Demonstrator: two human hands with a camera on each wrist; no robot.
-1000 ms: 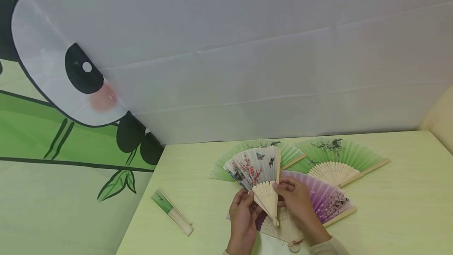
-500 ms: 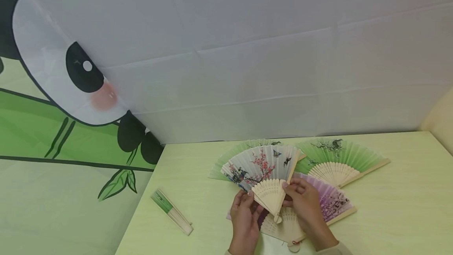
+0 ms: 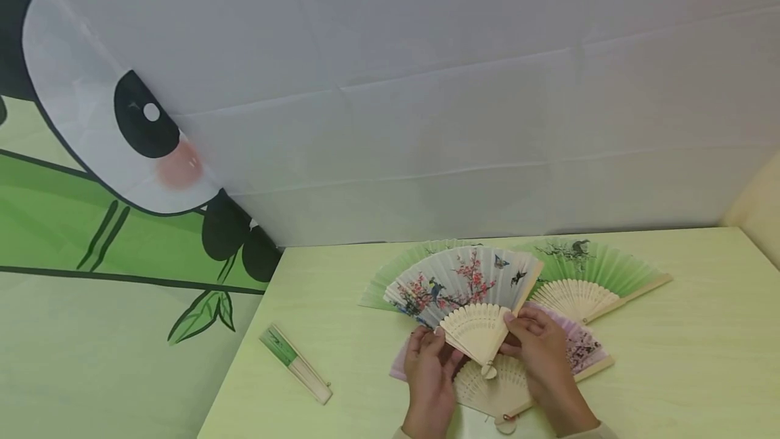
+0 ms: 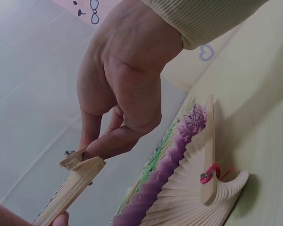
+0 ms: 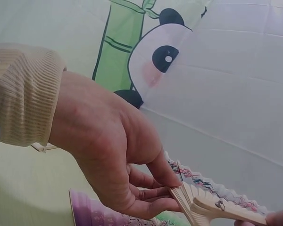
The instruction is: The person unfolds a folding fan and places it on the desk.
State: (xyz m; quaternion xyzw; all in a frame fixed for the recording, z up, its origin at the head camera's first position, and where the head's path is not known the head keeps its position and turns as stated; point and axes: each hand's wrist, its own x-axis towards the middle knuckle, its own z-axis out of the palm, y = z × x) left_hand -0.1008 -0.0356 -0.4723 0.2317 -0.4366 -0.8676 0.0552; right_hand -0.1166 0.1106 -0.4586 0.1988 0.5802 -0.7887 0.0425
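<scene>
A white folding fan point(image 3: 469, 276) with blossoms, birds and butterflies is spread wide, raised over the other fans. My left hand point(image 3: 431, 378) pinches its left guard stick near the pale ribs point(image 3: 477, 330). On the opposite guard stick, my right hand point(image 3: 542, 354) pinches between thumb and curled fingers. The left wrist view looks across at the right hand point(image 4: 125, 89) and the fan's stacked ribs point(image 4: 70, 188); the right wrist view shows the left hand point(image 5: 113, 150) gripping the other side. Beneath lies an open purple fan point(image 3: 585, 351), partly covered.
Two open green fans lie at the back: one green fan point(image 3: 384, 286) partly hidden behind the white one, another green fan point(image 3: 615, 266) to its right. A folded green fan point(image 3: 296, 364) lies on the table point(image 3: 688, 364) at left. Behind rises a pale cloth wall point(image 3: 426, 120).
The white fan has spread steadily wider. My right hand has moved to the right with its guard stick, and my left hand has shifted slightly right. The fans on the table stay put.
</scene>
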